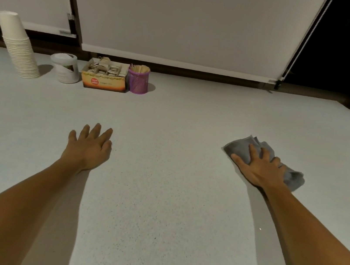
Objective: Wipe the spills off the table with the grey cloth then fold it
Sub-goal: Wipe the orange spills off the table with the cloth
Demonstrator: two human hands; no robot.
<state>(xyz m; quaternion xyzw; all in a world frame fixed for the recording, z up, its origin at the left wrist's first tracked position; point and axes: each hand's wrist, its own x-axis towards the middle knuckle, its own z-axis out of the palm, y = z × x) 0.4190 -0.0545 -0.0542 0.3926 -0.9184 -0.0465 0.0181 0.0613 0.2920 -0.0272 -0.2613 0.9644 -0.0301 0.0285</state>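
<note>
On table (159,198), right side: grey cloth (240,148) bunched, not folded yet.
Right hand (260,168): fingers spread, pressing cloth, wiping prob. ongoing.
Left hand (90,145): open, flat, w/o anything.
Spills: cannot tell.

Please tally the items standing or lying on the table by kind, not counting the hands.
Stack of paper cups: 1
White tub: 1
Box of sachets: 1
Purple mesh pot of wooden sticks: 1
Grey cloth: 1
Total: 5
</note>
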